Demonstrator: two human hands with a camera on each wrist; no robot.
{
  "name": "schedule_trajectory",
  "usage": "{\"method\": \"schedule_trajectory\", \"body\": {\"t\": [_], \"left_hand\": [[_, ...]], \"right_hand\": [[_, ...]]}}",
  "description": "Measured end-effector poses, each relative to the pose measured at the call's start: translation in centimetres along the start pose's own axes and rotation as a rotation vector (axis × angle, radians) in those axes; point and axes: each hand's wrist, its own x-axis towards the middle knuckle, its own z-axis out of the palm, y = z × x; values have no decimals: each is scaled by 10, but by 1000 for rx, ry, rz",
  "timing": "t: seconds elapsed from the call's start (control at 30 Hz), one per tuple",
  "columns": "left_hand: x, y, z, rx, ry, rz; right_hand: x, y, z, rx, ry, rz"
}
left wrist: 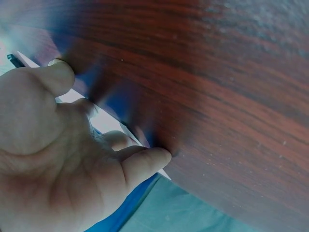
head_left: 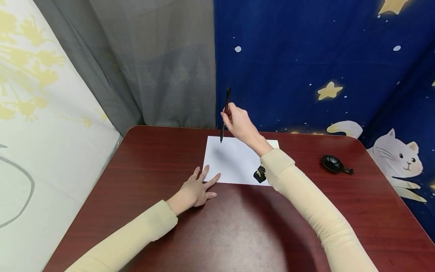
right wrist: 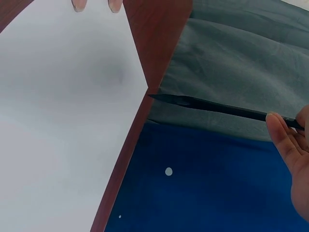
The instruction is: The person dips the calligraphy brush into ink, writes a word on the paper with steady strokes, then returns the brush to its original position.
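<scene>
A white sheet of paper lies blank on the dark red-brown table, near its far edge. My right hand pinches a dark calligraphy brush above the paper, its pointed tip downward. The right wrist view shows the brush with its black pointed tip held apart from the sheet, near a corner. Spread out, my left hand rests at the paper's near left corner, with some fingertips on the sheet and the thumb on the table. From the left wrist, that hand is seen palm side.
A small black dish with a short handle sits on the table to the right of the paper. Behind the far edge hang a grey curtain and a blue star-patterned curtain. A white patterned cloth hangs at the left.
</scene>
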Motion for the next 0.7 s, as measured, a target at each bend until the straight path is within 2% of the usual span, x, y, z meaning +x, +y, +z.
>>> {"method": "schedule_trajectory", "body": {"t": [0.43,0.7], "left_hand": [[2,0,2,25,-8,-10],[2,-1,4,34,12,0]], "right_hand": [[-3,2,9,0,-34,37],[-3,2,15,-16,-44,18]]}}
